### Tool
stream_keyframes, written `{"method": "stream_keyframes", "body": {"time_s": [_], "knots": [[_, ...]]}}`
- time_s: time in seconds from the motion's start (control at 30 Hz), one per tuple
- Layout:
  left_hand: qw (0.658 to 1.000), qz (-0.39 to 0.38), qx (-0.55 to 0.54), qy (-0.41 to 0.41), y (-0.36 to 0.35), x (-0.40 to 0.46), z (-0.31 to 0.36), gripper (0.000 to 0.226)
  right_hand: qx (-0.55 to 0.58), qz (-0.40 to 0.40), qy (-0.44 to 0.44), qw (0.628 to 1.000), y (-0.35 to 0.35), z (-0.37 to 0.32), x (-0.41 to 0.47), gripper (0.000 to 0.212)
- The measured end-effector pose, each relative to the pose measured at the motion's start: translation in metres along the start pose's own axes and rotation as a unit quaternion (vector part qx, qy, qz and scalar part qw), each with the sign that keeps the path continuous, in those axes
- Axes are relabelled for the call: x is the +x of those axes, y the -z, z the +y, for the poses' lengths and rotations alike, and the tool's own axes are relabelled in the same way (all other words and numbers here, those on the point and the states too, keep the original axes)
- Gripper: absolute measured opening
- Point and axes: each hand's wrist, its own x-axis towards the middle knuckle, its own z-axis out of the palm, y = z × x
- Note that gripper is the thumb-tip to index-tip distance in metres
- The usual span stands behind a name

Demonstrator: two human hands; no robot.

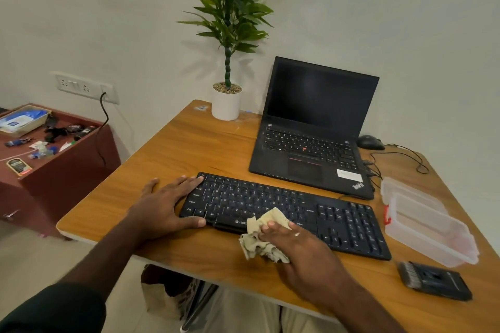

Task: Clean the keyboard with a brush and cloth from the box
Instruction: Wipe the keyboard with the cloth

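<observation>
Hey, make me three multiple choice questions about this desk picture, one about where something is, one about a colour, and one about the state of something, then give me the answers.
1. Where does the brush lie?
A. inside the box
B. on the desk, nearer the person than the box
C. on the laptop

2. What colour is the plant pot?
A. white
B. red
C. black

3. What state is the laptop in?
A. lid closed
B. open, screen lit
C. open, screen dark

Answers:
1. B, it rests on the desk below the clear box.
2. A, the pot beside the laptop is white.
3. C, the lid stands up and the screen is black.
</observation>
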Motion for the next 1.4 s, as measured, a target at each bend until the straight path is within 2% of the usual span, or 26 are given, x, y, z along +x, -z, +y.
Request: {"method": "stream_keyframes", "body": {"time_s": [0.1,0.17,0.2,0.3,0.43,0.47,0.5,0.53,0.6,0.63,0.7,0.77,0.8,0.83,0.9,0.93,0.97,1.03,1.1,1.13,1.17,1.27,1.33,1.4], "knots": [[1.000,-0.003,0.003,0.003,0.001,0.000,0.001,0.111,0.073,0.021,-0.031,0.997,0.000,0.019,-0.011,0.053],[1.000,-0.007,0.004,0.005,0.001,0.000,0.002,0.111,0.204,0.070,-0.055,0.975,0.000,0.028,-0.017,0.036],[1.000,-0.008,0.003,0.005,0.002,-0.001,0.002,0.111,0.279,0.097,-0.086,0.952,-0.001,0.030,-0.019,0.032],[1.000,-0.010,0.003,0.001,0.001,-0.001,0.002,0.112,0.458,0.188,-0.159,0.854,-0.009,0.025,-0.018,0.033],[1.000,0.010,0.010,-0.008,-0.002,-0.003,0.013,0.115,0.545,0.250,-0.204,0.774,-0.022,0.029,-0.012,0.022],[0.999,0.028,0.020,-0.016,-0.004,-0.005,0.019,0.115,0.570,0.259,-0.218,0.749,-0.023,0.030,-0.011,0.031],[0.998,0.048,0.031,-0.025,-0.006,-0.005,0.028,0.116,0.606,0.271,-0.221,0.714,-0.024,0.032,-0.010,0.044],[0.996,0.064,0.043,-0.033,-0.007,-0.005,0.039,0.116,0.653,0.288,-0.221,0.665,-0.023,0.035,-0.009,0.049],[0.994,0.070,0.070,-0.046,-0.008,0.000,0.064,0.118,0.736,0.318,-0.227,0.553,-0.014,0.038,-0.005,0.043],[0.993,0.065,0.081,-0.051,-0.010,0.003,0.075,0.119,0.757,0.327,-0.235,0.514,-0.008,0.038,-0.003,0.037],[0.993,0.050,0.091,-0.051,-0.015,0.012,0.090,0.118,0.761,0.330,-0.244,0.502,0.001,0.039,-0.001,0.026],[0.993,0.043,0.106,-0.042,-0.020,0.018,0.094,0.119,0.755,0.328,-0.233,0.518,0.009,0.039,0.001,0.024],[0.991,0.050,0.115,-0.039,-0.022,0.020,0.094,0.120,0.736,0.336,-0.231,0.541,0.012,0.040,0.001,0.027],[0.991,0.060,0.118,-0.038,-0.022,0.020,0.093,0.120,0.693,0.348,-0.226,0.590,0.012,0.042,0.001,0.028],[0.990,0.063,0.119,-0.036,-0.023,0.020,0.093,0.120,0.517,0.382,-0.229,0.731,0.014,0.040,0.002,0.028],[0.990,0.062,0.121,-0.037,-0.023,0.019,0.093,0.120,0.431,0.391,-0.221,0.783,0.014,0.036,0.004,0.031],[0.990,0.066,0.120,-0.040,-0.023,0.019,0.094,0.119,0.377,0.383,-0.201,0.819,0.011,0.032,0.005,0.038],[0.989,0.086,0.109,-0.049,-0.025,0.020,0.093,0.119,0.301,0.287,-0.136,0.899,0.007,0.013,0.011,0.052],[0.987,0.110,0.104,-0.063,-0.027,0.020,0.090,0.118,0.161,0.160,-0.085,0.970,-0.004,-0.005,0.019,0.060],[0.985,0.115,0.105,-0.068,-0.027,0.020,0.089,0.118,0.097,0.132,-0.046,0.985,-0.012,-0.008,0.023,0.062],[0.985,0.115,0.106,-0.071,-0.027,0.021,0.089,0.118,0.048,0.136,-0.003,0.989,-0.017,-0.007,0.025,0.064],[0.986,0.103,0.111,-0.065,-0.025,0.021,0.090,0.121,0.023,0.115,-0.015,0.993,-0.021,-0.001,0.015,0.072],[0.986,0.105,0.112,-0.060,-0.026,0.021,0.090,0.121,-0.036,0.094,-0.015,0.995,-0.022,0.006,0.004,0.083],[0.988,0.103,0.106,-0.050,-0.026,0.021,0.091,0.121,-0.056,0.039,-0.015,0.998,-0.023,0.016,-0.006,0.087]]}}
